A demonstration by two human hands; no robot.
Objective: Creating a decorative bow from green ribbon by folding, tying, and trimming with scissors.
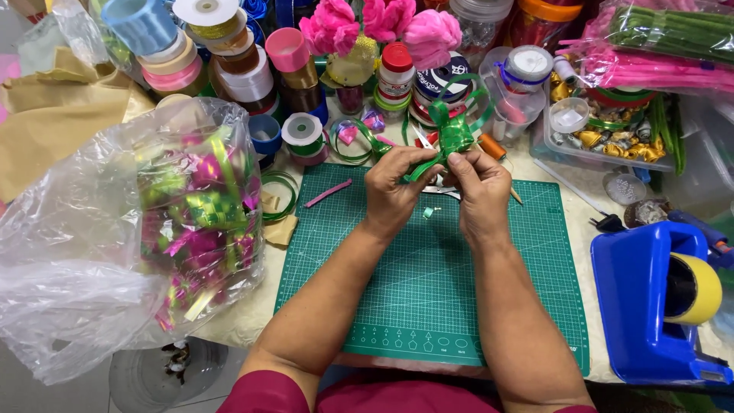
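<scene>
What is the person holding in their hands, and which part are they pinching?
A woven green ribbon ornament. Both the left hand and the right hand pinch its lower end, where the ribbon strips trail out, above the green cutting mat.

**Packages and labels on the counter**

Clear plastic bag (115,237), large and crumpled, at the left edge; filled with green, pink and gold woven ribbon pieces. Clear plastic packets (657,46), far right corner, overlapping; holding green and pink stems. Ribbon spool (442,82), centre rear, carries a round white label with dark print. No signs or screens seen.
</scene>
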